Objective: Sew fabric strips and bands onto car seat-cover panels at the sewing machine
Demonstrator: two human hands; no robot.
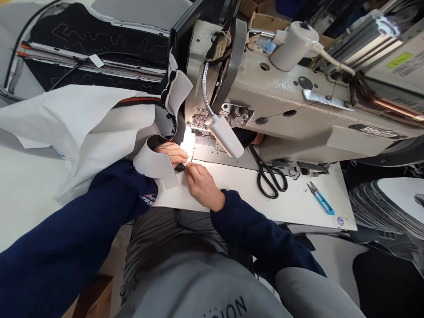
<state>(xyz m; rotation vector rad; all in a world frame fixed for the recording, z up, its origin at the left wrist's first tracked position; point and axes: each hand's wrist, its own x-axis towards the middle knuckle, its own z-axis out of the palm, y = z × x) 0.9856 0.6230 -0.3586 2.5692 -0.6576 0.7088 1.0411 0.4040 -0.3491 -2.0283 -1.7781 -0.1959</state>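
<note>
Grey-white fabric (155, 165) with a dark underside curls over the front of a sewing machine (285, 101). My left hand (172, 153) presses down on the fabric close to the lit needle area, partly covered by a curled flap. Just right of it, my right hand (202, 183) pinches the fabric's edge with thumb and fingers together. The two hands nearly touch. A small lamp (227, 137) on a bendable metal neck shines on the spot, and glare hides the needle and the seam there. More of the white material (109, 119) spreads to the left.
Black-handled scissors (270, 176) and blue thread snips (320, 198) lie on the white table (232, 194) right of my hands. Black panels (96, 44) with zippers lie behind at the left. A stack of round-edged pieces (380, 207) stands at the far right.
</note>
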